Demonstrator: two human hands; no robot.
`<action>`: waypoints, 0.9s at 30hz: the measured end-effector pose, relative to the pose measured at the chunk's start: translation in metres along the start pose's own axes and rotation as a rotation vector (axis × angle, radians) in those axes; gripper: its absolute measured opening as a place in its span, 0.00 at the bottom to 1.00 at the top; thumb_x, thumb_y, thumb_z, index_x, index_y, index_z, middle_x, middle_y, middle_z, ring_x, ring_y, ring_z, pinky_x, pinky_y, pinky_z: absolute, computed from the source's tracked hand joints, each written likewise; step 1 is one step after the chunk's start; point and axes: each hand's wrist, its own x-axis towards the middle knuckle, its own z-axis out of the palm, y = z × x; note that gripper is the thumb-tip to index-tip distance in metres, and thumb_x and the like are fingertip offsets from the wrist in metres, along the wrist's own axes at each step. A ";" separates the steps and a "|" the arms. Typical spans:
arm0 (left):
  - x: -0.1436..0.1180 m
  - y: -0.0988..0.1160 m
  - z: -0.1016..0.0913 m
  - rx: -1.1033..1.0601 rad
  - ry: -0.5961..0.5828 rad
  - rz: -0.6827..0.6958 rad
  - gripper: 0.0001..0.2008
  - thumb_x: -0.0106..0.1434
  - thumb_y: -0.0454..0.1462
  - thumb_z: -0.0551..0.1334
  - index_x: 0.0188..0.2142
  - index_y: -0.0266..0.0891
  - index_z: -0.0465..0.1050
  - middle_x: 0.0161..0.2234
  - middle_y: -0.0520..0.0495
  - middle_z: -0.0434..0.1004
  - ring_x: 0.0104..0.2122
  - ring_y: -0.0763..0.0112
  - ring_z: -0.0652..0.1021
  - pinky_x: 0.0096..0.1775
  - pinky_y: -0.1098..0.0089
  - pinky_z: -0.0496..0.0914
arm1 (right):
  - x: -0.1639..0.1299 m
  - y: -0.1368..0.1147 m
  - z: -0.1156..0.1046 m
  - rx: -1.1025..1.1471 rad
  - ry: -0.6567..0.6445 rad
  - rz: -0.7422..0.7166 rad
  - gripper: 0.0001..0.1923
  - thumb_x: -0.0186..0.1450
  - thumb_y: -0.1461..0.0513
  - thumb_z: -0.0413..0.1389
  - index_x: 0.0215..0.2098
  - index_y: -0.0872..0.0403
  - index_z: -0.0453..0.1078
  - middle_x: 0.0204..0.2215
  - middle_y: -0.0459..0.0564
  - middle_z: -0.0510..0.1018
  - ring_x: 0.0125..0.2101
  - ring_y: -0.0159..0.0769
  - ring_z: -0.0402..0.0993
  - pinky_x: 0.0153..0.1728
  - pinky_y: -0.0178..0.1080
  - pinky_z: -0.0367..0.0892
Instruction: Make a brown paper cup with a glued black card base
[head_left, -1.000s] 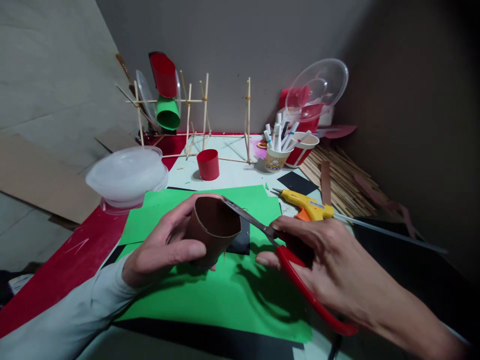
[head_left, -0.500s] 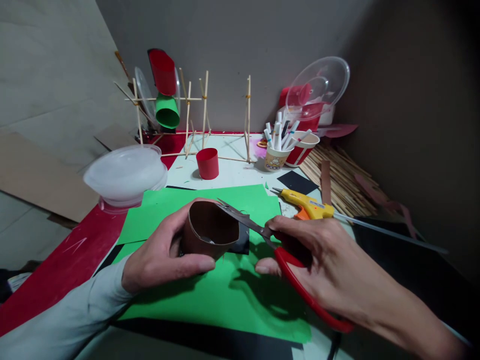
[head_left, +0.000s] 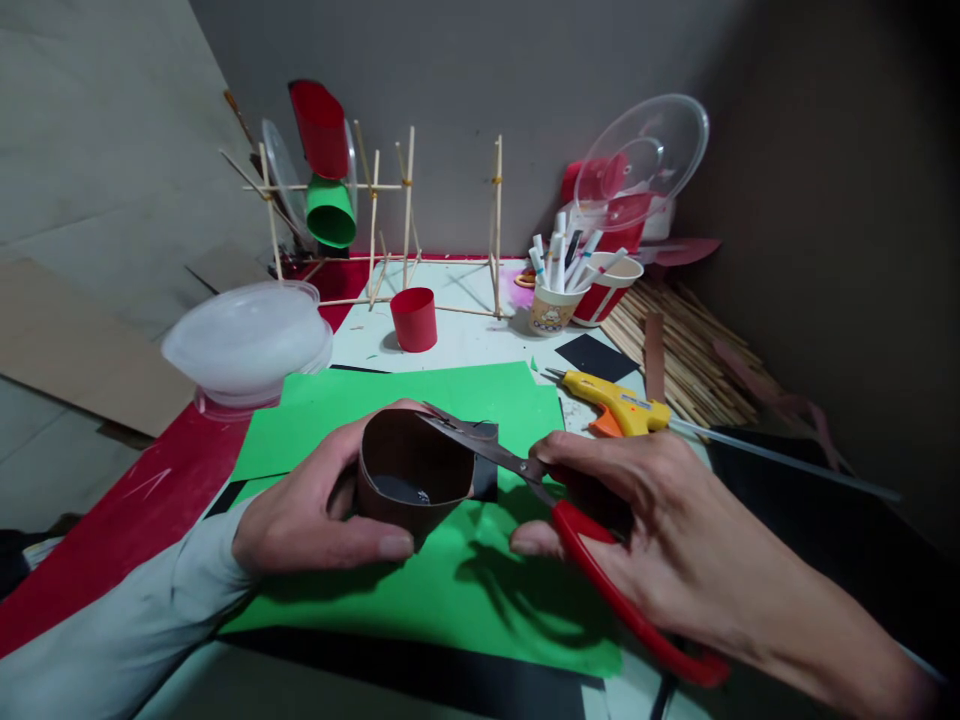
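My left hand (head_left: 307, 520) is wrapped round a dark brown cardboard tube (head_left: 412, 510), its open end tilted up toward me. In my right hand (head_left: 645, 500) are red-handled scissors (head_left: 600, 570), with fingers in the loops. The blades reach across the tube's far rim on its right side. Whether they cut into the rim cannot be made out. A small dark piece (head_left: 486, 470) shows just right of the tube, beyond the blades. Under both hands lie green paper sheets (head_left: 420, 600).
A yellow glue gun (head_left: 622, 400) lies to the right with a long clear stick. Behind are a red paper tube (head_left: 414, 322), a wooden-stick frame (head_left: 495, 230) and a cup of markers (head_left: 553, 312). Clear plastic lids (head_left: 251, 335) are stacked at left; bamboo sticks (head_left: 682, 340) lie at right.
My left hand and the brown tube have shifted slightly left and down. The scissors stay at the tube's rim, their handle a little lower.
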 end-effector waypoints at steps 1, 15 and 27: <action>0.000 -0.001 -0.001 -0.008 0.010 -0.013 0.34 0.54 0.40 0.74 0.58 0.47 0.65 0.45 0.44 0.82 0.48 0.53 0.81 0.49 0.60 0.74 | 0.000 -0.001 0.000 0.004 0.001 -0.001 0.18 0.66 0.45 0.62 0.34 0.50 0.72 0.19 0.38 0.62 0.19 0.29 0.51 0.19 0.34 0.51; 0.004 0.006 -0.005 -0.026 0.061 -0.015 0.33 0.51 0.41 0.75 0.57 0.46 0.72 0.45 0.46 0.82 0.50 0.50 0.79 0.45 0.64 0.75 | -0.001 0.002 0.001 -0.025 0.031 -0.038 0.18 0.68 0.46 0.59 0.35 0.51 0.74 0.18 0.40 0.66 0.17 0.29 0.53 0.18 0.33 0.53; 0.011 0.007 0.001 -0.316 0.084 0.077 0.23 0.57 0.37 0.71 0.53 0.43 0.75 0.48 0.41 0.83 0.39 0.58 0.83 0.34 0.65 0.81 | 0.006 0.014 -0.012 -0.121 0.119 0.094 0.25 0.69 0.42 0.54 0.27 0.52 0.68 0.17 0.42 0.65 0.19 0.31 0.55 0.20 0.36 0.54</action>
